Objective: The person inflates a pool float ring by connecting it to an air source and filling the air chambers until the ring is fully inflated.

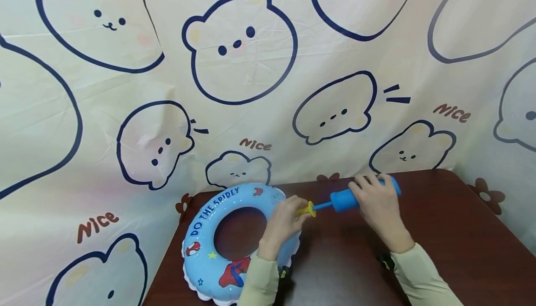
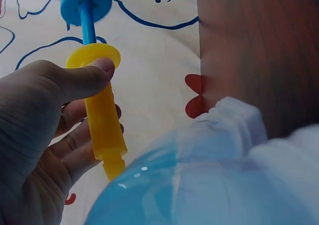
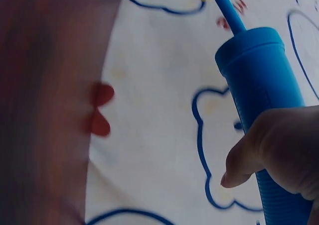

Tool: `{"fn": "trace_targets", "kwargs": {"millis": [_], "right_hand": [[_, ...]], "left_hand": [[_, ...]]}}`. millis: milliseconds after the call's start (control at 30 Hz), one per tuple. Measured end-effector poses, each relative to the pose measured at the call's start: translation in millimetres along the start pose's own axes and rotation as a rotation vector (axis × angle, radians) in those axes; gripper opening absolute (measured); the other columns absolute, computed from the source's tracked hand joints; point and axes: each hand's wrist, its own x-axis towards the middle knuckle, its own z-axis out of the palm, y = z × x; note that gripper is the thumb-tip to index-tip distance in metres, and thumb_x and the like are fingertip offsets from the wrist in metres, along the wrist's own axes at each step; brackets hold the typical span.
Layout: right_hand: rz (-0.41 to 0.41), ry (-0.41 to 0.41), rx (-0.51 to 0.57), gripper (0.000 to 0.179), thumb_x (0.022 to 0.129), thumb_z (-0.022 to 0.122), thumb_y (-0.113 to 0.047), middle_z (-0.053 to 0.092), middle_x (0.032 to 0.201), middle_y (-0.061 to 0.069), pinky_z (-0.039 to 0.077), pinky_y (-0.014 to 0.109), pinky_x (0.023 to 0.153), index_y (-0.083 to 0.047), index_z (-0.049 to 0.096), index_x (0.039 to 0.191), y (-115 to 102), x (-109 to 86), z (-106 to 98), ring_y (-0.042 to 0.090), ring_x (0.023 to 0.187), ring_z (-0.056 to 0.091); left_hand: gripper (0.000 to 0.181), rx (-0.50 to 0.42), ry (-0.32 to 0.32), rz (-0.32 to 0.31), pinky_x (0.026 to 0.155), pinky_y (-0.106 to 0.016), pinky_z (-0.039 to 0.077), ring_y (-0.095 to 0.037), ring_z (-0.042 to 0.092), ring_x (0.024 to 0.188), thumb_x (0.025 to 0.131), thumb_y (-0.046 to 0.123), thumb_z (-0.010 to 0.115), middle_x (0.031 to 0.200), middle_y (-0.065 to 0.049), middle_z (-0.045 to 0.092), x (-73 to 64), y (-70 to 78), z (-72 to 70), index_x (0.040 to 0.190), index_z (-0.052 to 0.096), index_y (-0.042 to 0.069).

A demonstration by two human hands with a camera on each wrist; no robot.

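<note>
A two-part hand air pump stretches between my hands over the table. My left hand (image 1: 284,222) grips its yellow nozzle part (image 2: 102,120), the thumb lying just below the round flange. The stepped tip points down toward the swim ring and overlaps its edge in the left wrist view. My right hand (image 1: 378,206) is wrapped round the blue pump barrel (image 3: 264,75). Between the two parts a blue rod (image 1: 322,205) shows, drawn out of the barrel. Beneath my left hand lies a plump light-blue swim ring (image 1: 201,255) with printed letters and cartoon figures; my left forearm hides part of it.
The dark brown table (image 1: 343,269) extends to the right of the ring. Behind it hangs a pale cloth (image 1: 268,124) printed with bear outlines, close against the table's back edge.
</note>
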Motion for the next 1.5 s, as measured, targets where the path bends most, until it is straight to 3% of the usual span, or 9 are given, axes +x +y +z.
{"fn": "trace_targets", "kwargs": {"millis": [267,467,700,1100,1300,1500], "right_hand": [[-0.060,0.021,0.011,0.058,0.057,0.105,-0.013,0.072,0.104,0.012,0.052,0.057,0.090,-0.008,0.072,0.104,-36,-4.7,17,0.033,0.097,0.064],[-0.069,0.037,0.031,0.054,0.061,0.101,-0.009,0.071,0.103,0.012,0.052,0.057,0.091,-0.009,0.072,0.106,-41,-4.9,22,0.033,0.097,0.064],[-0.016,-0.028,0.058,0.069,0.052,0.107,-0.017,0.075,0.110,0.010,0.049,0.059,0.098,-0.017,0.074,0.113,-12,-4.6,14,0.035,0.107,0.065],[0.098,0.011,0.047,0.073,0.048,0.107,-0.009,0.076,0.116,0.016,0.045,0.064,0.100,-0.012,0.076,0.114,55,-7.0,-18,0.043,0.114,0.064],[0.138,0.027,0.056,0.071,0.048,0.106,-0.006,0.075,0.116,0.017,0.045,0.066,0.103,-0.011,0.075,0.112,67,-8.1,-27,0.044,0.112,0.065],[0.141,-0.015,0.013,0.074,0.047,0.107,-0.011,0.075,0.118,0.018,0.045,0.067,0.105,-0.013,0.076,0.114,63,-9.5,-27,0.045,0.115,0.064]], "left_hand": [[0.028,-0.006,-0.008,0.044,0.087,-0.027,0.063,-0.015,0.075,0.095,0.093,0.019,0.086,0.111,-0.003,0.078,-0.1,4.7,2.2,0.119,0.077,0.011],[0.029,-0.027,-0.030,0.033,0.090,-0.031,0.063,-0.015,0.074,0.097,0.094,0.020,0.085,0.114,-0.003,0.078,1.6,6.9,0.5,0.121,0.076,0.011],[0.029,-0.079,-0.049,-0.043,0.089,-0.027,0.062,-0.014,0.072,0.098,0.095,0.021,0.084,0.113,-0.001,0.077,2.9,2.7,-0.3,0.122,0.076,0.013],[0.029,-0.095,-0.056,-0.101,0.094,-0.032,0.062,-0.015,0.071,0.101,0.096,0.024,0.082,0.115,0.000,0.076,1.5,-0.7,-4.8,0.123,0.075,0.014],[0.029,-0.115,-0.049,-0.091,0.093,-0.030,0.062,-0.015,0.071,0.101,0.096,0.023,0.083,0.115,0.001,0.076,1.5,-2.0,-4.2,0.122,0.075,0.015],[0.029,-0.083,-0.040,-0.058,0.090,-0.025,0.061,-0.012,0.071,0.098,0.096,0.024,0.083,0.113,0.002,0.076,1.1,-3.2,0.1,0.123,0.076,0.015]]}}
